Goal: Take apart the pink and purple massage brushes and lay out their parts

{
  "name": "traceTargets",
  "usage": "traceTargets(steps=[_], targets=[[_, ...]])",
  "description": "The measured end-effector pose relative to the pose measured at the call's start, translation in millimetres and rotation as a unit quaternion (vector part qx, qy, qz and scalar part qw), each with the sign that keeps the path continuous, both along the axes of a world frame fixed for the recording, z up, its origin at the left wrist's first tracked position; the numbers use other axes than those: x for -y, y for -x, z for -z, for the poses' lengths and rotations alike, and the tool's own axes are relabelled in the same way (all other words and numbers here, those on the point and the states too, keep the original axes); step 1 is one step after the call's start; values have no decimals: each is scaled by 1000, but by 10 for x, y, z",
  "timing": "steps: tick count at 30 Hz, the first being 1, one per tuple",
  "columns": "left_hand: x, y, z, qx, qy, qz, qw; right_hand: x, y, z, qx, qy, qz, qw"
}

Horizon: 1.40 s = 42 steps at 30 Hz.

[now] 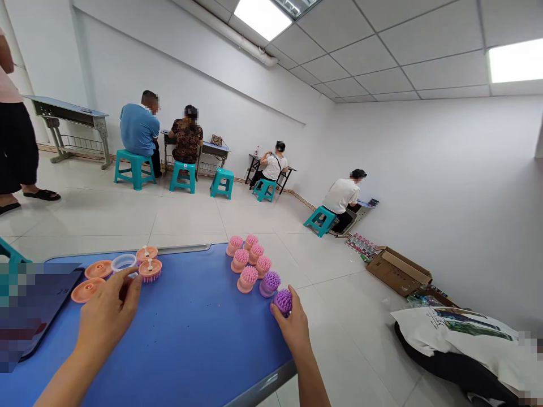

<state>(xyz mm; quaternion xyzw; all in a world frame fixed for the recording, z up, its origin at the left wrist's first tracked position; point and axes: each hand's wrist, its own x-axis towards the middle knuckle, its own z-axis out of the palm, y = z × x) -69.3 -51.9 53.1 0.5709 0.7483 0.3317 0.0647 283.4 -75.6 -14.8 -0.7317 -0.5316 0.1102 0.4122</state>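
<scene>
The curled fingers of the right hand [292,330] hold a round, bristly purple brush [283,301] at the edge of the smooth blue table [203,345], while the left hand's [106,316] half-open fingers touch a clear plastic ring [124,263] beside flat peach discs [87,291] and bristly pink brushes [248,263].

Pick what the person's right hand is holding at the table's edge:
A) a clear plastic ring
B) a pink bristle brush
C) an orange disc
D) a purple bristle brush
D. The right hand has its fingers wrapped around the purple bristle brush, whose purple bristles show above them.
</scene>
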Motion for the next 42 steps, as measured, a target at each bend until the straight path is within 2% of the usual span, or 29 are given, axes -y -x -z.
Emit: traceTargets(steps=[4, 6, 8, 10, 13, 16, 19, 21, 26, 32, 38, 42], targets=[[-35, -3, 68, -16, -17, 16, 1000, 119, 161, -182, -33, -6, 13, 999], [-69, -16, 154, -26, -27, 21, 999, 201, 326, -294, -69, -14, -25, 997], [-95, -46, 246, -17, -42, 46, 998, 249, 550, -394, -117, -18, -97, 988], [-95, -90, 307, -1, -59, 103, 993, 226, 807, -465, -191, 16, -198, 961], [-51, -157, 306, 41, -73, 191, 978, 39, 1191, -517, -327, 60, -303, 893], [-22, -202, 255, 120, -59, 228, 964, -248, 1510, -521, -419, 67, -335, 841], [-41, -214, 246, 194, -46, 255, 946, -477, 1714, -467, -472, 87, -325, 815], [-60, -212, 276, 221, -17, 265, 938, -543, 1769, -386, -498, 112, -308, 803], [-36, -244, 360, 169, 59, 310, 934, -476, 1715, -201, -516, 153, -315, 782], [19, -311, 318, 148, 75, 324, 931, -450, 1632, -240, -538, 182, -361, 740], [26, -304, 331, 104, 78, 320, 939, -545, 1561, -215, -484, 198, -362, 772], [23, -311, 377, 86, 69, 317, 942, -567, 1555, -190, -446, 231, -379, 777]])
